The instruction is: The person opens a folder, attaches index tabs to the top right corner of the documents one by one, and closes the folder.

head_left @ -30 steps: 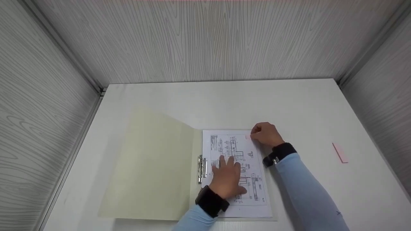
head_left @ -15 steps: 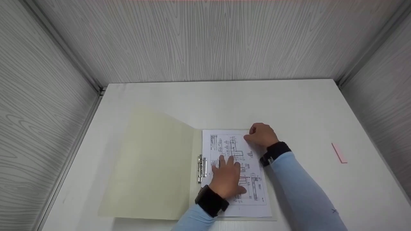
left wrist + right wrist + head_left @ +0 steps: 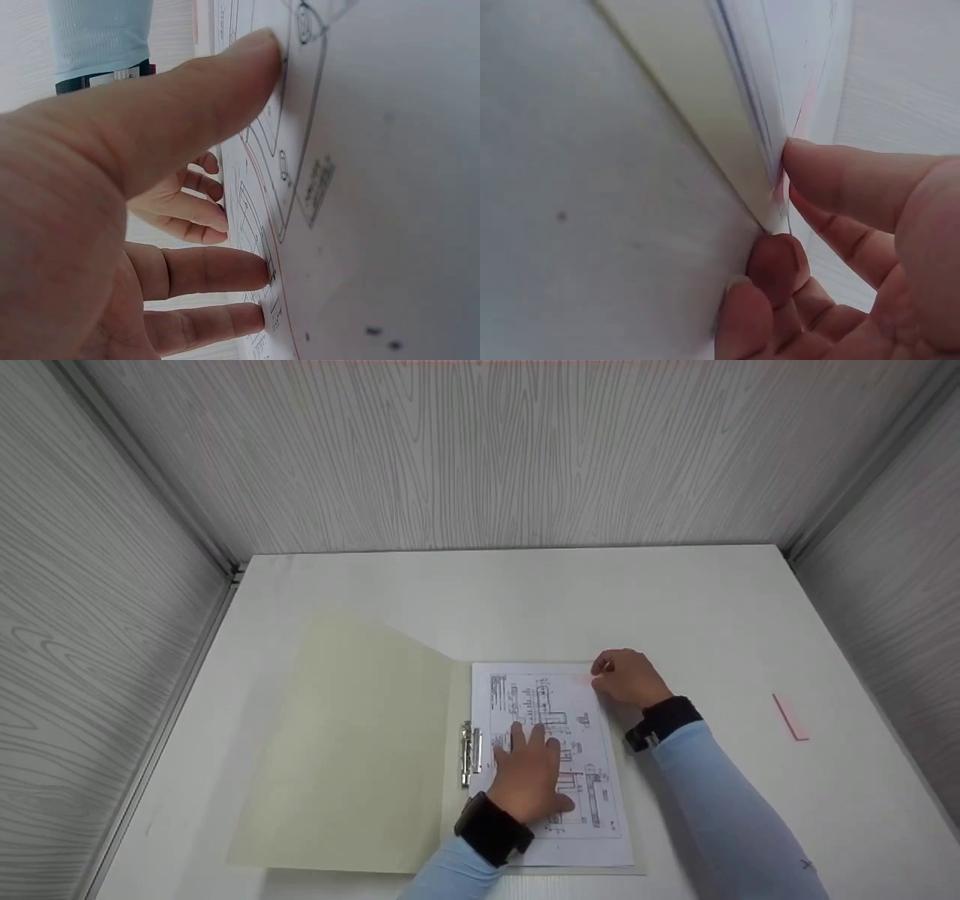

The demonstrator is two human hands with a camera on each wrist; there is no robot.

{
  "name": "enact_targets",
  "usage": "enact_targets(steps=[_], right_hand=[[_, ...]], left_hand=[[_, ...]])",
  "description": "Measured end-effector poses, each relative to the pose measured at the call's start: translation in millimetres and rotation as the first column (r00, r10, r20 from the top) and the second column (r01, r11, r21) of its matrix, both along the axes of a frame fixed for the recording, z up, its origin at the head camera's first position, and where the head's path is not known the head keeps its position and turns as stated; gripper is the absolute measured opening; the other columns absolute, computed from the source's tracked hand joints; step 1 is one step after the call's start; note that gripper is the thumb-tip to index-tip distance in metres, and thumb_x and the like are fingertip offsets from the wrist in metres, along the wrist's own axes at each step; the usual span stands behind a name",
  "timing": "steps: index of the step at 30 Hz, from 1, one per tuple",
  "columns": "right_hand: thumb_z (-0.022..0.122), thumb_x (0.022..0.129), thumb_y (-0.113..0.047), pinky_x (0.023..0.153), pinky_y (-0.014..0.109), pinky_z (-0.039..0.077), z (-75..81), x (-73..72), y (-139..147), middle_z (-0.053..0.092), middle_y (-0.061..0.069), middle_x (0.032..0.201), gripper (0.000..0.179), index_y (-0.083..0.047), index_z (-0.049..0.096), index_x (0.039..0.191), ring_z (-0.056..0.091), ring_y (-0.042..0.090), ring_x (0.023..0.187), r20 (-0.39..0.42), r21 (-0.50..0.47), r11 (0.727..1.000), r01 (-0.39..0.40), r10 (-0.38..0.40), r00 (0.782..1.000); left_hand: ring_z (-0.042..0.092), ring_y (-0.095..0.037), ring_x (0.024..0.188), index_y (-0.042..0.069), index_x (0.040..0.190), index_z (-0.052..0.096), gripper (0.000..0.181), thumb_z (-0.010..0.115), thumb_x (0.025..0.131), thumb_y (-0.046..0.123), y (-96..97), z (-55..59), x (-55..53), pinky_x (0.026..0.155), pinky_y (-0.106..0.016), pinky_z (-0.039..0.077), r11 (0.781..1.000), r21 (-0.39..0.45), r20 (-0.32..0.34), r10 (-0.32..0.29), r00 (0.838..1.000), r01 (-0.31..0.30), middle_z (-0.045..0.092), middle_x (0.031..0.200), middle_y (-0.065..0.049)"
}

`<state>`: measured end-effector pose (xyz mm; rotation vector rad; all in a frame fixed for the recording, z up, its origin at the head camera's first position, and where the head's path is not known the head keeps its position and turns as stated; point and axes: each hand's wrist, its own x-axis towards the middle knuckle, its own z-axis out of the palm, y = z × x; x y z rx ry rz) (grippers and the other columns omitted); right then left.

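Note:
My left hand [image 3: 526,776] rests with spread fingers on the sheet with a technical drawing [image 3: 547,847]. That sheet tops a stack of papers in an open pale yellow file folder [image 3: 360,750], beside its metal clip [image 3: 471,754]. At the stack's upper right corner, my right hand [image 3: 630,679] pinches a pale pink sticky note [image 3: 582,679] at the paper's edge. From the right wrist, the thumb [image 3: 840,176] presses on that edge, where a pink strip [image 3: 807,101] shows. Other fingers curl below and behind the sheets. How much of the note lies under the fingers is hidden.
A pink sticky note pad [image 3: 793,718] lies on the white table [image 3: 712,607] to the right. Wood-grain panels [image 3: 480,457] enclose the table at the back and both sides. The folder's cover stands partly raised at the left.
My right hand first slid left over the pink note, then moved back right along the sheet's top corner, uncovering the note. The left hand has stayed put.

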<state>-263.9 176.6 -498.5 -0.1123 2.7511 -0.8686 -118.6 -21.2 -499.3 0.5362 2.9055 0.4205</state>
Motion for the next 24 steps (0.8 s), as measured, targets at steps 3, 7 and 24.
enact_targets(steps=[3,7,24], right_hand=[[0.065,0.087,-0.015,0.07,0.036,0.046,-1.4,-1.6,2.2,0.059,0.014,0.105,0.018,-0.008,0.064,0.103,0.055,0.029,0.089,0.001,-0.007,1.0,0.0,0.0,1.0],[0.065,0.087,-0.016,0.069,0.035,0.047,-2.6,-3.9,4.0,0.059,0.015,0.109,0.019,-0.009,0.063,0.104,0.056,0.029,0.088,0.013,-0.014,1.0,0.003,-0.003,1.0],[0.065,0.086,-0.014,0.075,0.038,0.044,-5.5,-2.7,6.6,0.059,0.013,0.109,0.016,-0.011,0.065,0.101,0.053,0.029,0.091,0.012,-0.039,0.999,-0.013,0.014,1.0]], left_hand=[[0.029,-0.051,0.131,0.005,0.126,0.057,0.084,0.085,0.062,0.051,-0.4,-0.3,-0.3,0.088,-0.07,0.035,1.0,0.0,-0.006,0.002,1.0,-0.002,0.042,0.14,-0.018],[0.03,-0.051,0.131,0.005,0.124,0.057,0.083,0.085,0.061,0.052,-0.4,-1.4,-0.8,0.087,-0.07,0.035,1.0,-0.004,-0.02,0.001,1.0,-0.001,0.043,0.139,-0.018],[0.03,-0.049,0.131,0.006,0.124,0.057,0.084,0.085,0.061,0.053,-0.1,-1.1,0.2,0.087,-0.069,0.036,1.0,-0.024,-0.016,-0.003,1.0,0.002,0.043,0.14,-0.017]])
